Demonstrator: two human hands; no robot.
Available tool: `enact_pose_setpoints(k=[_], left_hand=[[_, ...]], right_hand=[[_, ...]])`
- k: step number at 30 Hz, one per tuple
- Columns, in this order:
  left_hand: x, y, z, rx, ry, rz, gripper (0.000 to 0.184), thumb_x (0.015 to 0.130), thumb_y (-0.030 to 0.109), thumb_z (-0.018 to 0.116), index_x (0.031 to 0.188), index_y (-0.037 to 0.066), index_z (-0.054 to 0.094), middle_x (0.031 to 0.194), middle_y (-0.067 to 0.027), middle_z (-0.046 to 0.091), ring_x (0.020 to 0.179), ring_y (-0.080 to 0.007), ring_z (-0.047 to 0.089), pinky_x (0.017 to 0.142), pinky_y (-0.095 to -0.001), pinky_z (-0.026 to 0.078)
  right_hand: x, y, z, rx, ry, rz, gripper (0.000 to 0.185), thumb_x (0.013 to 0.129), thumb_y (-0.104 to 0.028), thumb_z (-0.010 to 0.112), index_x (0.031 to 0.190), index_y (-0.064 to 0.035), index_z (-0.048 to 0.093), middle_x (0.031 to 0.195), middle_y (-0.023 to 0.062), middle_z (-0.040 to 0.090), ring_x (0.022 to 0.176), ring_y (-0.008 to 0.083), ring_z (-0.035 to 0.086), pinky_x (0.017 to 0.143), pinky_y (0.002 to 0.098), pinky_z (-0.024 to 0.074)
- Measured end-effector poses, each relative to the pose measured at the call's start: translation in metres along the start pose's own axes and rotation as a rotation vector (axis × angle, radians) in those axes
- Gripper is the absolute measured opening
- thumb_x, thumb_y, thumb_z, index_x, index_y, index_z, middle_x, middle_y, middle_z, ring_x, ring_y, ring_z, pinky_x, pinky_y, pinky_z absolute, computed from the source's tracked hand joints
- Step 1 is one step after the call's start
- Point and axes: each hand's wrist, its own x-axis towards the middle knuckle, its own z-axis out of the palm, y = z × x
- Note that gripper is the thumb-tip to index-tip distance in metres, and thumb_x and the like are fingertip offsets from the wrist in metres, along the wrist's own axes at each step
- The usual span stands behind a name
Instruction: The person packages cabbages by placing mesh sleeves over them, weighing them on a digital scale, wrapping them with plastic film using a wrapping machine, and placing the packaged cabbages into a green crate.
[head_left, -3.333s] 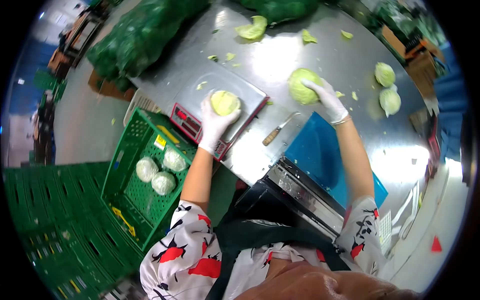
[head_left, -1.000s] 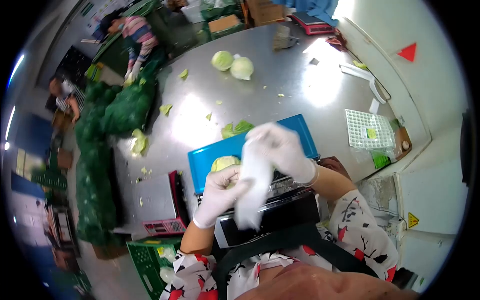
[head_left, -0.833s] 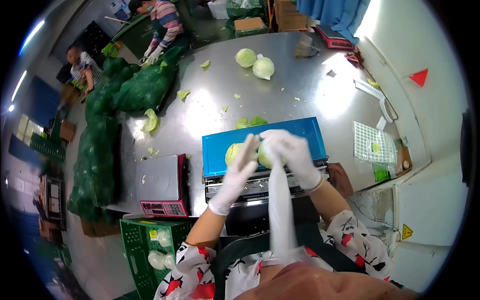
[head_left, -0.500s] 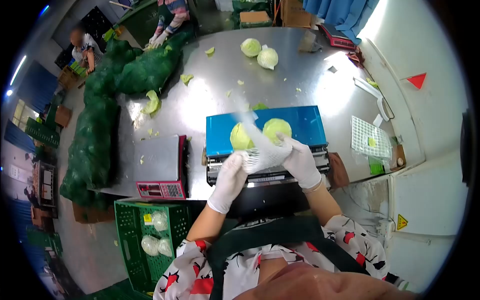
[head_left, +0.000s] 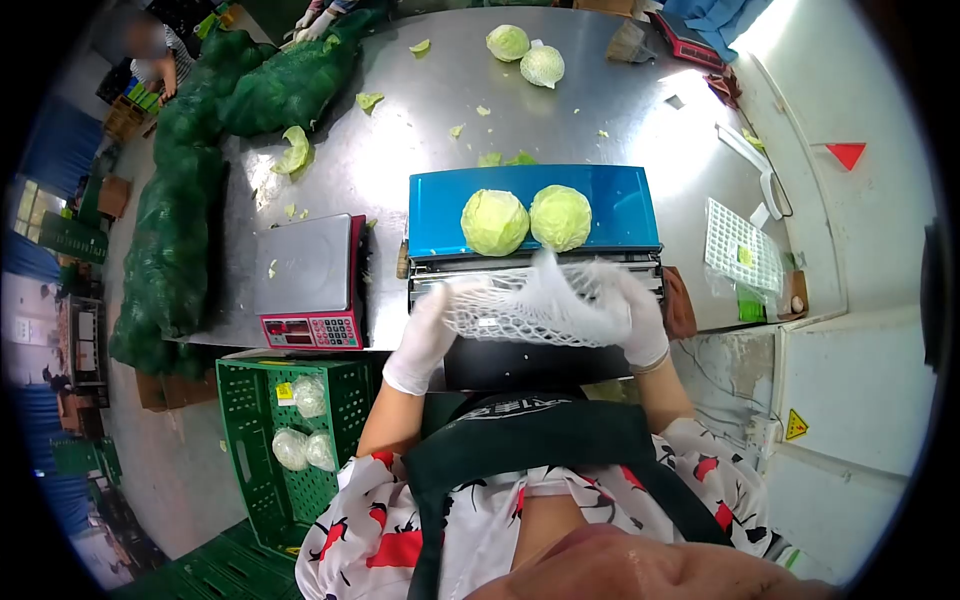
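The white net (head_left: 500, 312) is pulled wider than half a second ago, and the left cabbage (head_left: 495, 222) now shows whole. It sits by the right cabbage (head_left: 561, 217) at the near edge of the blue tray (head_left: 622, 205). The net is in front, between the left hand (head_left: 421, 340) and right hand (head_left: 641, 322). Both hold it; I can't tell if fingers pinch or spread.

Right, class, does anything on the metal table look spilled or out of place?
Yes: leaf scraps lie scattered across the table, and one small piece sits on the nearer scale, apparently stray litter rather than something being weighed.
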Motion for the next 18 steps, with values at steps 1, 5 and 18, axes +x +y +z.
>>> enact_pose_setpoints(k=[1,5,18], left_hand=[[0.003,0.005,0.000,-0.154,-0.041,0.012,0.062,0.106,0.047,0.035,0.134,-0.006,0.054,0.128,-0.0179,0.063,0.122,-0.0270,0.058,0.107,-0.0418,0.043],[0.004,-0.014,-0.020,0.297,0.169,-0.201,0.031,0.093,0.013,0.065,0.120,-0.002,0.066,0.083,0.0033,0.064,0.066,-0.0020,0.051,0.057,-0.0202,0.038],[0.169,-0.034,-0.082,0.581,0.536,-0.290,0.058,0.097,0.048,0.049,0.118,-0.005,0.065,0.111,-0.0174,0.070,0.103,-0.0258,0.067,0.090,-0.0355,0.051]], right_hand=[[0.004,0.009,-0.022,-0.166,-0.042,0.071,0.027,0.097,-0.023,0.060,0.107,0.0020,0.062,0.095,0.0038,0.065,0.082,0.0119,0.060,0.075,0.0250,0.0486],[0.023,0.035,-0.072,-0.835,0.185,-0.090,0.026,0.085,-0.020,0.079,0.078,-0.0049,0.060,0.068,-0.0052,0.054,0.064,0.0032,0.046,0.057,0.0211,0.0384],[0.185,0.063,-0.131,-0.655,0.226,0.017,0.050,0.100,-0.038,0.052,0.109,0.0084,0.067,0.091,0.0108,0.071,0.086,0.0143,0.063,0.080,0.0306,0.0491]])
